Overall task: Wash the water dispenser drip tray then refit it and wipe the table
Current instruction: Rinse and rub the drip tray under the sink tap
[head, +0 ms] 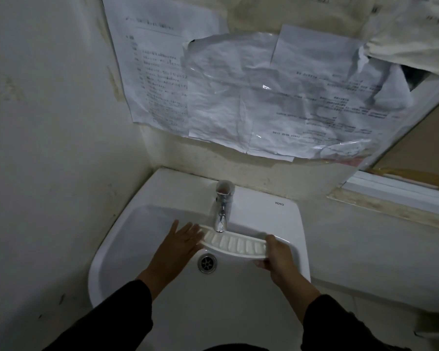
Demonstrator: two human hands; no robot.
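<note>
My right hand (280,258) grips right end of tray (235,243), holding it in sink (284,224) under tap (222,211), above drain (207,263). My left hand (181,240) open, fingers spread flat, touching tray's left end. Tray slotted, white; contents unclear. Papers (238,97) on wall behind.

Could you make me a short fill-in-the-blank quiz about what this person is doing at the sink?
1. The white drip tray is held under the ____, above the sink.
2. The ____ hand grips the tray's end, while the other hand lies flat and open at the opposite end.
3. Below the tray, in the sink's bottom, sits the round metal ____.
4. Printed ____ are stuck on the wall above the sink.

Missing words: tap; right; drain; papers
</note>
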